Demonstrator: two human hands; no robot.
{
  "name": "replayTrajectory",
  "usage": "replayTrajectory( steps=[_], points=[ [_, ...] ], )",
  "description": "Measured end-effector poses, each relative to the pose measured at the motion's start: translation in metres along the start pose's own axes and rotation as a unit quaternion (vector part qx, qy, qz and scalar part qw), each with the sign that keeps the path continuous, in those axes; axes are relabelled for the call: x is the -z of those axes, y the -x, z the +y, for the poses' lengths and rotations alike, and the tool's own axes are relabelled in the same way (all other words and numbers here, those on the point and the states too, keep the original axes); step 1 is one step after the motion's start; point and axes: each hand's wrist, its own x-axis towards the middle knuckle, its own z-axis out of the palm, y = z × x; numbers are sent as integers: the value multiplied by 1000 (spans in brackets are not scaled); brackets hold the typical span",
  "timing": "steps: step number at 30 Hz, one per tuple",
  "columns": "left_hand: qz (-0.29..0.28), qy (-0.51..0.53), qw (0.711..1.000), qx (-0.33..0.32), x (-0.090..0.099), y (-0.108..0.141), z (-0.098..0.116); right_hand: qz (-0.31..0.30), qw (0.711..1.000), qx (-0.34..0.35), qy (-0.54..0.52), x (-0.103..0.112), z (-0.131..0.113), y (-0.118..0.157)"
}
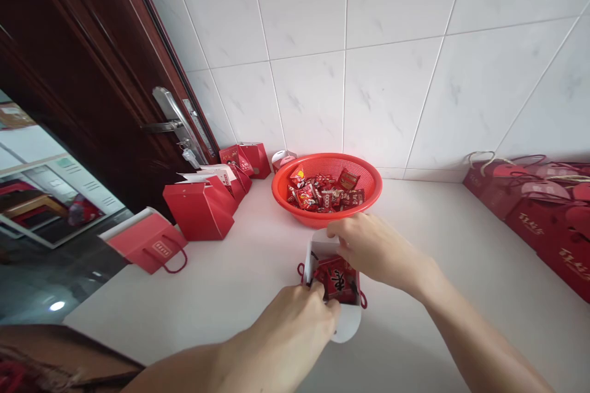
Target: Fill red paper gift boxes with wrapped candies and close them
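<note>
A small open gift box with white inner flaps and dark red cord handles stands on the white table in front of me. Red-wrapped sweets with black lettering fill it. My left hand is at the box's near left side, its fingers curled over the edge and partly inside, by the sweets. At the far right corner, my right hand pinches the rear flap, its fingertips partly hidden. Just behind the box sits a red plastic basket holding many small wrapped sweets.
Red gift boxes stand along the table's left side, with a pink-red handled box near the edge. Several dark red bags line the right. A tiled wall rises behind; a dark wooden door is at left.
</note>
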Motion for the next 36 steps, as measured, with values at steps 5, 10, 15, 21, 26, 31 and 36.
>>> replayTrajectory(
  steps=[5, 10, 15, 21, 26, 31, 36],
  points=[
    [6, -6, 1000, -11, -3, 1, -3, 6, 991, 120, -60, 2, -5, 6],
    [48, -10, 997, -53, -7, 2, -6, -102, 984, 144, -24, -3, -6, 8],
    [34, 28, 996, -80, 8, -4, -7, -149, 983, 43, 94, -7, -2, 2],
    [42, 71, 994, -72, 11, -11, -8, -222, 968, 46, 104, -4, -1, -5],
    [51, 89, 992, -70, 11, -13, -9, -236, 963, 4, 128, -8, -5, -12],
    [48, 90, 993, -60, 16, -14, -7, -197, 973, -16, 117, -13, 3, -14],
    [43, 102, 993, -48, 18, -13, -7, -116, 989, -21, 89, -7, 20, -7]
  ],
)
